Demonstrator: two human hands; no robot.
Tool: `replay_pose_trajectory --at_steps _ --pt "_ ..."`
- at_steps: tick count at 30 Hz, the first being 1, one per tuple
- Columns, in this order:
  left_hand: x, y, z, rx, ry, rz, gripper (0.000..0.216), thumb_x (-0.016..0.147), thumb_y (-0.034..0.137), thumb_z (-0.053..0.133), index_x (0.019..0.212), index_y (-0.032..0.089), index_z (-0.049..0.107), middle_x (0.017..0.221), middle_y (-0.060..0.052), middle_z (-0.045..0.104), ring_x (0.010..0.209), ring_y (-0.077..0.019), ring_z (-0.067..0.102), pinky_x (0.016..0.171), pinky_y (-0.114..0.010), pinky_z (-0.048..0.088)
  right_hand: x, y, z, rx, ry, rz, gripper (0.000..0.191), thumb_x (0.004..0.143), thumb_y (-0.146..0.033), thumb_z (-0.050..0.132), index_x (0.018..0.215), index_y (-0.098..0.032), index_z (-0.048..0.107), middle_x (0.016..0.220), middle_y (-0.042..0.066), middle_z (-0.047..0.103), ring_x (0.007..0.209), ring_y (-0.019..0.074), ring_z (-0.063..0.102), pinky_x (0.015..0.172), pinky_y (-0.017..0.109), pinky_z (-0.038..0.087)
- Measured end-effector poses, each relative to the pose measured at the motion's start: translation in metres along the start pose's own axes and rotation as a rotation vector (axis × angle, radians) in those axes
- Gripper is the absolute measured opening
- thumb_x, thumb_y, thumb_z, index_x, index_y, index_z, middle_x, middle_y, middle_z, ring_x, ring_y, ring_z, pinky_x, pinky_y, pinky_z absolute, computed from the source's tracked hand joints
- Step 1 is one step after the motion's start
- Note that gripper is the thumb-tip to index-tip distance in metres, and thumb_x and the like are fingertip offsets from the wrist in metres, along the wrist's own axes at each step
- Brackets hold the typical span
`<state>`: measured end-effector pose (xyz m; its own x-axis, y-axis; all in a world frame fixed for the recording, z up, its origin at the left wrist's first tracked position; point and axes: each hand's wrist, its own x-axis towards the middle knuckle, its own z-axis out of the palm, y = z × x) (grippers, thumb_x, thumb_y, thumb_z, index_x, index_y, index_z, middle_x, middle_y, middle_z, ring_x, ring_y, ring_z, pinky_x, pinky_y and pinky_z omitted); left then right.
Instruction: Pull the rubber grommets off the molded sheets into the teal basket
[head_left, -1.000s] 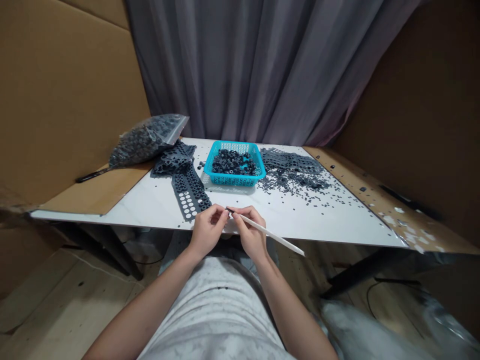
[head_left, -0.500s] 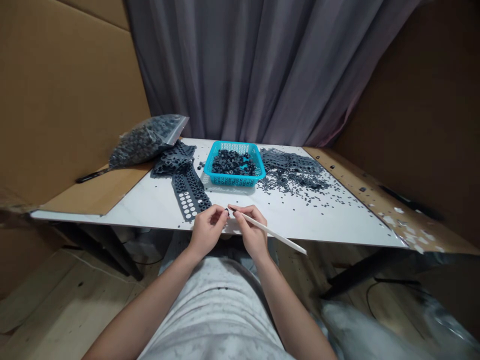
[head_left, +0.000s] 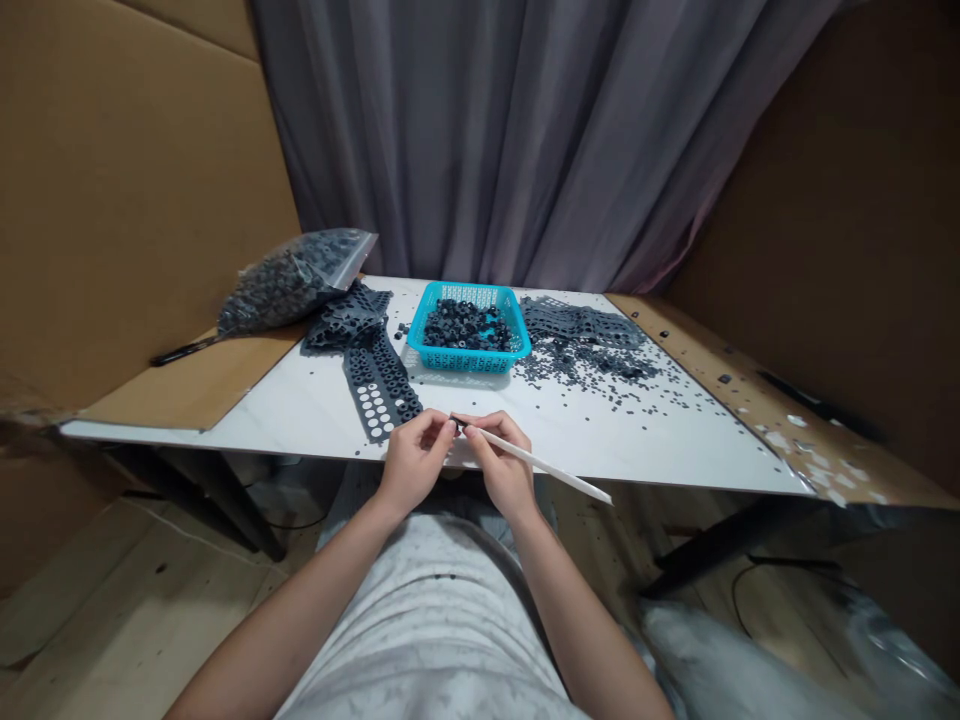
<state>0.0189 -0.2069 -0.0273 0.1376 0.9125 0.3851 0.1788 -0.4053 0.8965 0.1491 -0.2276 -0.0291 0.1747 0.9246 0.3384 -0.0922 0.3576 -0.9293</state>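
Note:
My right hand (head_left: 501,462) is closed round a thin white stick (head_left: 555,470) that points left, its tip at the fingertips of my left hand (head_left: 415,455). My left hand pinches a small black ring (head_left: 454,423) at the stick's tip. Both hands hover over the near edge of the white table (head_left: 315,405). A perforated dark rubber strip (head_left: 381,385) lies just beyond my left hand. Behind it stands a turquoise basket (head_left: 469,340) full of small black rings.
A clear bag of black parts (head_left: 292,277) lies at the back left beside more dark strips (head_left: 347,315). Loose black bits and strips (head_left: 592,350) are scattered to the right of the basket. Cardboard walls stand on both sides, a grey curtain behind.
Both hands stayed nearly in place at the table's near edge; the stick's far end shifted slightly.

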Motion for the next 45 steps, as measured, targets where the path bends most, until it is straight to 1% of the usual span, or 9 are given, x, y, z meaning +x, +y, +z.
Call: replay_pose_trajectory --at_steps 9,16,19,22,24,27,34,45 --pt "0.0004 -0.0003 -0.0004 -0.007 -0.015 -0.011 0.018 0.087 0.032 0.054 0.078 0.018 0.061 0.067 0.001 0.063 0.061 -0.0121 0.060 0.057 -0.021 0.046 -0.0012 0.0014 0.0003 -0.068 0.020 -0.021 0.006 0.081 -0.028 0.064 0.080 -0.021 0.063 0.090 0.003 0.074 0.085 0.0195 0.070 0.077 0.032 0.054" --pt "0.0005 0.0002 -0.0009 -0.020 -0.029 -0.014 0.018 0.086 0.032 0.055 0.077 0.018 0.061 0.068 0.001 0.063 0.062 -0.0126 0.061 0.059 -0.021 0.047 -0.0025 0.0008 0.0012 -0.074 0.041 -0.011 0.007 0.081 -0.028 0.064 0.079 -0.021 0.062 0.092 0.004 0.074 0.089 0.0207 0.070 0.079 0.033 0.054" --pt "0.0003 -0.0003 -0.0009 -0.024 -0.017 -0.020 0.018 0.087 0.032 0.054 0.078 0.018 0.060 0.067 0.001 0.063 0.060 -0.0122 0.061 0.057 -0.021 0.047 -0.0015 -0.0010 0.0010 -0.033 0.046 0.009 0.008 0.080 -0.028 0.065 0.079 -0.021 0.062 0.093 0.005 0.075 0.092 0.0217 0.069 0.083 0.035 0.053" --pt "0.0007 -0.0008 -0.0005 -0.024 -0.003 -0.020 0.019 0.087 0.033 0.054 0.077 0.018 0.059 0.068 0.001 0.063 0.060 -0.0119 0.061 0.056 -0.021 0.046 -0.0002 -0.0035 0.0008 0.057 0.018 0.039 0.009 0.079 -0.028 0.067 0.076 -0.021 0.060 0.096 0.005 0.075 0.096 0.0220 0.068 0.088 0.037 0.051" --pt "0.0014 -0.0010 -0.0002 -0.021 0.003 -0.016 0.018 0.087 0.032 0.054 0.077 0.018 0.059 0.067 0.001 0.062 0.060 -0.0120 0.061 0.057 -0.021 0.046 0.0003 -0.0047 0.0008 0.085 -0.001 0.055 0.011 0.078 -0.028 0.067 0.074 -0.021 0.060 0.095 0.004 0.075 0.096 0.0219 0.069 0.087 0.037 0.051" --pt "0.0019 -0.0008 0.0001 -0.015 0.009 -0.012 0.017 0.087 0.032 0.054 0.077 0.018 0.059 0.068 0.001 0.062 0.061 -0.0122 0.060 0.058 -0.021 0.046 0.0002 -0.0051 0.0011 0.051 0.001 0.055 0.011 0.078 -0.029 0.068 0.074 -0.021 0.061 0.092 0.004 0.075 0.091 0.0215 0.069 0.083 0.036 0.053" --pt "-0.0002 0.0003 0.0007 0.001 0.014 -0.007 0.019 0.086 0.033 0.054 0.077 0.018 0.060 0.066 0.001 0.062 0.060 -0.0128 0.060 0.058 -0.022 0.046 -0.0006 -0.0035 0.0013 -0.024 0.014 0.022 0.010 0.079 -0.030 0.065 0.077 -0.021 0.062 0.091 0.004 0.075 0.088 0.0211 0.070 0.079 0.035 0.054" --pt "-0.0001 0.0012 0.0010 0.029 0.012 0.004 0.017 0.086 0.031 0.054 0.077 0.018 0.060 0.069 0.000 0.063 0.063 -0.0135 0.061 0.060 -0.023 0.048 -0.0036 -0.0002 0.0021 -0.102 0.036 -0.035 0.006 0.082 -0.027 0.062 0.080 -0.021 0.061 0.092 0.005 0.074 0.090 0.0208 0.069 0.081 0.034 0.053"
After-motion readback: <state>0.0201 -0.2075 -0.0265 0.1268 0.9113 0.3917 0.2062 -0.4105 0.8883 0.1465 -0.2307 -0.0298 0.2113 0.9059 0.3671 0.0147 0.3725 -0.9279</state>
